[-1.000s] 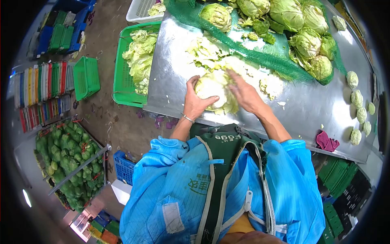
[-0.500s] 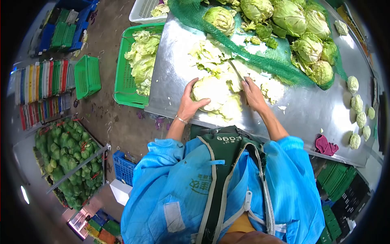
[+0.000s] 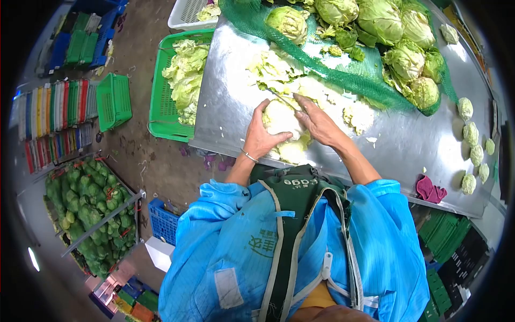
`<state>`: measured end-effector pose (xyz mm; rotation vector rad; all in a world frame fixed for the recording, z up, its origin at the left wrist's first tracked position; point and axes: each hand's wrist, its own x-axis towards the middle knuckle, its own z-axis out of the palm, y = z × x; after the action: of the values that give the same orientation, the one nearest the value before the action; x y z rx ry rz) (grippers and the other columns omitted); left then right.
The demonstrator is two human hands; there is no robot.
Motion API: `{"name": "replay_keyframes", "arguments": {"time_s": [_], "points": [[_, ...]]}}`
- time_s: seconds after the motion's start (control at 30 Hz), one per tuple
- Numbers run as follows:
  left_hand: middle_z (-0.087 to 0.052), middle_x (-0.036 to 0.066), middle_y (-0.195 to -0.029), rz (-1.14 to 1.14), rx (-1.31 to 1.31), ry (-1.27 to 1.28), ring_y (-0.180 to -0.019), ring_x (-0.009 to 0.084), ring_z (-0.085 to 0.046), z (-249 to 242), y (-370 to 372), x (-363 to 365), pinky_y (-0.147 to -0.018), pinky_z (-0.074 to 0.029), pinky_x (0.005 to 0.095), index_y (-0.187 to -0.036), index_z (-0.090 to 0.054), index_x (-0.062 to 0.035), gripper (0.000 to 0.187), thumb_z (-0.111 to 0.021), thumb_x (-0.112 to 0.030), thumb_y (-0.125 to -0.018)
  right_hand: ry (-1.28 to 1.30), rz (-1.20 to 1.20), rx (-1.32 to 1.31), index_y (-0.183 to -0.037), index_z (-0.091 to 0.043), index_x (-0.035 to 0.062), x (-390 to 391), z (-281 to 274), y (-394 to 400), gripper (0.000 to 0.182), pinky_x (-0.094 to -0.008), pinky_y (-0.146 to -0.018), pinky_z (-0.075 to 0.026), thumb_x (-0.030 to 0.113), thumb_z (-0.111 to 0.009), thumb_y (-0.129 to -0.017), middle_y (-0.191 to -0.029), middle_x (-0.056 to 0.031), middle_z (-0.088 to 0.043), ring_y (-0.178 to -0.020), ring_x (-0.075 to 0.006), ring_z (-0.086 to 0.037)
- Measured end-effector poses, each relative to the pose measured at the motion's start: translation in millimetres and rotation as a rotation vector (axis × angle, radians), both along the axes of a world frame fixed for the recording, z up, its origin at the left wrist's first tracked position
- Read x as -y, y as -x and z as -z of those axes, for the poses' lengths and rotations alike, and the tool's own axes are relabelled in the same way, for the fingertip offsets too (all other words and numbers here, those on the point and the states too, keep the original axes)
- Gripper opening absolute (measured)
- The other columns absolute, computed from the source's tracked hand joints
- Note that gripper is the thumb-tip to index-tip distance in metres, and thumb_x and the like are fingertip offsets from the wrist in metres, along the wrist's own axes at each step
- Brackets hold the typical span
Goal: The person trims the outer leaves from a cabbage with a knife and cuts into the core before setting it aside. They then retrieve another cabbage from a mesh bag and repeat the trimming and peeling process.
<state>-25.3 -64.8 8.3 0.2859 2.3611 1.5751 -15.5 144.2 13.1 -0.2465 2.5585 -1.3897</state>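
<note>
My left hand is wrapped around the near left side of a pale, trimmed cabbage on the metal table. In my right hand is a knife, its thin blade pointing away to the left along the cabbage's far side. The handle is mostly covered by my fingers. Cut cabbage leaves lie just beyond, and more pale leaves sit under and in front of the cabbage.
Whole cabbages rest on a green mesh net at the table's far side. Several small pale heads line the right edge, near a dark red cloth. Left of the table stands a green crate of leaves.
My right hand with the knife has moved left, from beside the cabbage to against its far right side. The blade now lies along the cabbage. My left hand keeps its hold, shifted slightly right.
</note>
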Motion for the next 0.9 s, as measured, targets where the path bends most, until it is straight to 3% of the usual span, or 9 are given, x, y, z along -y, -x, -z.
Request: {"name": "replay_keyframes", "arguments": {"time_s": [0.07,0.13,0.23,0.33,0.47,0.6,0.73,0.8,0.9], "points": [[-0.048,0.020,-0.131,-0.031,0.071,-0.022,-0.120,0.0292,-0.050,4.9,-6.1,4.5,-0.103,-0.041,0.0383,-0.138,-0.035,0.0003,0.101,-0.089,-0.024,-0.057,0.045,0.016,0.111,-0.137,-0.041,0.0073,3.7,-5.1,2.4,0.043,-0.0433,-0.097,-0.042,0.027,-0.045,-0.098,-0.132,-0.0267,-0.047,-0.117,-0.0381,-0.052],[-0.048,0.020,-0.131,-0.005,0.106,-0.033,-0.120,0.0290,-0.050,2.6,-0.5,5.4,-0.103,-0.040,0.0389,-0.138,-0.036,-0.0002,0.099,-0.089,-0.025,-0.058,0.043,0.111,0.063,-0.131,-0.044,0.0047,1.4,8.9,8.3,0.039,-0.0420,-0.087,-0.046,0.027,-0.044,-0.099,-0.112,-0.0265,-0.058,-0.101,-0.0360,-0.060],[-0.046,0.020,-0.135,0.156,-0.095,0.037,-0.122,0.0272,-0.049,4.7,5.7,9.3,-0.103,-0.040,0.0387,-0.139,-0.036,-0.0010,0.096,-0.087,-0.024,-0.061,0.117,0.279,0.237,-0.127,-0.044,0.0027,-4.4,19.6,23.0,0.036,-0.0401,-0.079,-0.048,0.026,-0.044,-0.100,-0.092,-0.0244,-0.064,-0.086,-0.0353,-0.063],[-0.043,0.024,-0.137,0.068,-0.063,0.024,-0.126,0.0339,-0.044,11.3,6.4,14.5,-0.105,-0.038,0.0403,-0.139,-0.033,0.0033,0.104,-0.088,-0.031,-0.058,0.149,0.306,0.143,-0.127,-0.045,0.0029,-0.9,19.2,11.6,0.036,-0.0407,-0.081,-0.048,0.025,-0.045,-0.099,-0.097,-0.0258,-0.064,-0.090,-0.0367,-0.063],[-0.046,0.024,-0.127,-0.202,-0.066,0.171,-0.117,0.0319,-0.050,7.8,-35.0,5.7,-0.101,-0.041,0.0384,-0.138,-0.029,0.0063,0.102,-0.087,-0.026,-0.061,0.015,0.254,-0.055,-0.127,-0.046,0.0012,22.5,-15.1,-29.3,0.036,-0.0438,-0.087,-0.048,0.023,-0.044,-0.099,-0.105,-0.0293,-0.062,-0.098,-0.0416,-0.062],[-0.046,0.026,-0.126,-0.254,0.095,0.106,-0.117,0.0322,-0.049,5.4,-39.6,0.1,-0.100,-0.041,0.0396,-0.135,-0.027,0.0066,0.105,-0.088,-0.029,-0.059,-0.101,0.532,0.374,-0.132,-0.041,0.0031,-15.5,15.8,-8.1,0.040,-0.0473,-0.086,-0.048,0.025,-0.043,-0.099,-0.102,-0.0315,-0.061,-0.096,-0.0431,-0.061],[-0.043,0.028,-0.126,-0.242,0.115,0.083,-0.120,0.0364,-0.046,0.7,-29.8,-3.1,-0.102,-0.039,0.0427,-0.136,-0.024,0.0064,0.110,-0.090,-0.029,-0.056,-0.270,0.377,-0.038,-0.144,-0.029,0.0083,-47.1,17.2,-13.0,0.052,-0.0485,-0.085,-0.048,0.027,-0.043,-0.098,-0.120,-0.0326,-0.054,-0.097,-0.0462,-0.061],[-0.043,0.028,-0.126,-0.196,0.002,0.203,-0.120,0.0369,-0.046,-14.1,-23.1,-19.2,-0.102,-0.039,0.0433,-0.136,-0.025,0.0066,0.109,-0.090,-0.029,-0.055,-0.182,0.344,0.079,-0.145,-0.027,0.0087,-21.1,-33.8,-18.7,0.055,-0.0469,-0.091,-0.047,0.029,-0.044,-0.097,-0.129,-0.0307,-0.048,-0.107,-0.0457,-0.056],[-0.045,0.026,-0.123,-0.124,-0.041,0.269,-0.116,0.0388,-0.047,-5.7,-15.1,-32.8,-0.099,-0.040,0.0444,-0.132,-0.029,0.0074,0.108,-0.088,-0.038,-0.053,-0.186,0.092,0.101,-0.143,-0.029,0.0060,-2.5,-39.6,-29.0,0.054,-0.0475,-0.091,-0.047,0.030,-0.045,-0.097,-0.132,-0.0292,-0.047,-0.109,-0.0446,-0.056]]}}
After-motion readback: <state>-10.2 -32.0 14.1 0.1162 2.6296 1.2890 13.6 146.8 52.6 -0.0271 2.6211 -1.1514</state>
